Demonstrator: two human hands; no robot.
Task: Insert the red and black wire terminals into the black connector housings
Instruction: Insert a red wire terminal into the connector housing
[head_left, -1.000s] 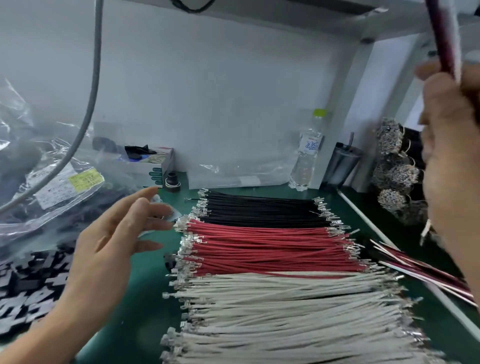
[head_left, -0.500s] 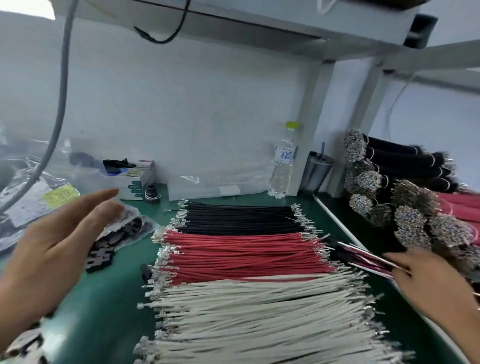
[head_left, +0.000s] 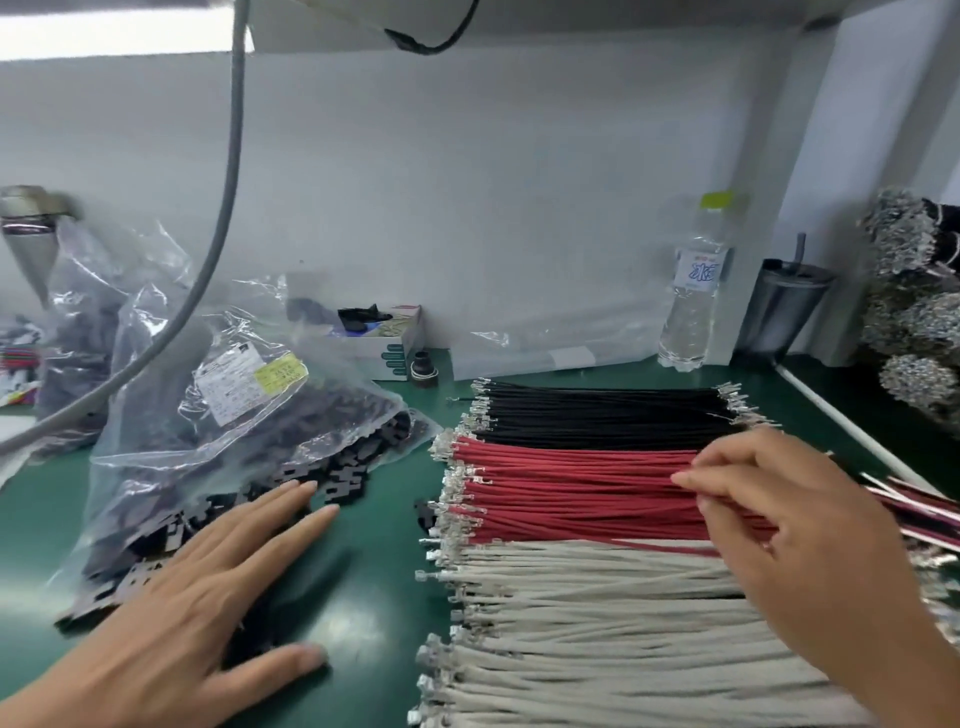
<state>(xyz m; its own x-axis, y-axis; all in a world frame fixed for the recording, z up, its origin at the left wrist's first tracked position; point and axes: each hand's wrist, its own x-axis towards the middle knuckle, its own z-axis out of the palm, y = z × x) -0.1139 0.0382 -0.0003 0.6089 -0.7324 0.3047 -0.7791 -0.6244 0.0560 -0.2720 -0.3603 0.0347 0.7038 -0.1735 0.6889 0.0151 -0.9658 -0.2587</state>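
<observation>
Nearest you, your left hand (head_left: 208, 597) is lying flat with fingers straight and spread, holding nothing, its fingertips reaching the loose black connector housings (head_left: 332, 480) spilling from the mouth of the clear plastic bag (head_left: 208, 415) onto the green mat (head_left: 374, 571). Your right hand (head_left: 795, 525) is hovering over the far end of the wire rows with its thumb and forefinger coming together on one or two red wires (head_left: 571, 493); the pinch looks closed on a strand, though blur is making that hard to confirm.

The white wires (head_left: 597, 623) are lying closest to you, the red ones in the middle and the black wires (head_left: 597, 415) beyond them, all side by side with their metal terminals (head_left: 457, 467) pointing towards the housings.

These wires are likely light and limp, so one lifted by its middle will probably be drooping and swinging. You are better off taking hold just behind the crimped terminal, on the insulation, so that the tip is staying steady as it goes into the cavity. The terminals look thin and may bend or snag on their neighbours. The housings seem small, rigid and light; they will skid on the mat unless you are pinching one by its sides.

Farther back, a water bottle (head_left: 693, 306) and a dark tumbler (head_left: 784, 306) are standing against the wall.
</observation>
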